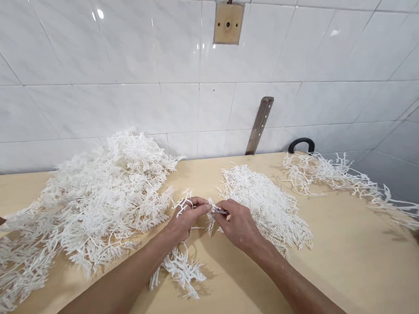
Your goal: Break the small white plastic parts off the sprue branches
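Observation:
My left hand is closed, thumb and fingers pinching a white branching plastic sprig. Thin twigs of it stick out past the fingertips and hang below them. Close beside it, my right hand is closed round a small, thin, grey metal-looking tool whose kind I cannot make out. The tool's end meets the white twigs between the two hands. A loose white clump lies on the table just below my left hand.
A large heap of white branching pieces covers the left side of the wooden table. A smaller heap lies right of centre. Longer branched strands stretch to the right, near a black curved handle. A metal strip leans against the tiled wall.

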A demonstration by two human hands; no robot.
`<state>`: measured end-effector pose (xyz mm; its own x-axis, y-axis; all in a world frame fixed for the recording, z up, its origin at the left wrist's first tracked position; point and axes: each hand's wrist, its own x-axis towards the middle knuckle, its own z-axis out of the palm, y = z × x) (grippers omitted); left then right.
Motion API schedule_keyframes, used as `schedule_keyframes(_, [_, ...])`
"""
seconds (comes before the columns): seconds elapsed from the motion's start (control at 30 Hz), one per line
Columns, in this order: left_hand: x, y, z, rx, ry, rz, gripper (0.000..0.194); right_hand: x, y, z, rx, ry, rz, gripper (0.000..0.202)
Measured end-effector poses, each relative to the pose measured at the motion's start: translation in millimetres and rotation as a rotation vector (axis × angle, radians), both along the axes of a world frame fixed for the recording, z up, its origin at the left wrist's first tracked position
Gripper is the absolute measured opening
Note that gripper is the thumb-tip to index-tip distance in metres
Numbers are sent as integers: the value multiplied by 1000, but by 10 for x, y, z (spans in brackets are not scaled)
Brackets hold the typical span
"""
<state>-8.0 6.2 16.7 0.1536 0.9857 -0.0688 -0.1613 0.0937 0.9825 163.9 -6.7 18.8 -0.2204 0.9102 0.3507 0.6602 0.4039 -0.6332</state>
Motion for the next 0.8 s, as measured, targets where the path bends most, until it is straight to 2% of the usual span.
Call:
schedule_keyframes(0.13, [8,-15,16,-65,-41,-19,34,-2,-8,-9,4,-26,-12,14])
schedule_keyframes(0.23, [6,-39,68,-15,7,-36,34,-16,-17,8,-10,-25,-37,14])
schedule_keyframes(0.33, [-6,-61,94,160,151,20,30,-41,-31,32,-34,-39,-61,18])
schedule_keyframes(0.5, [-37,-66,89,478,361,231,17,-110,-96,60,-89,-94,-7,27])
schedule_keyframes(0.57, [-51,-52,96,547,380,235,14,-132,-126,69,-112,-99,23,27])
schedule_keyframes(0.63, [-65,-39,111,537,384,200,15,-138,-142,76,-126,-82,50,27])
schedule_keyframes(0.8, [-80,-22,156,321,389,62,22,-81,-118,81,-194,-36,78,27])
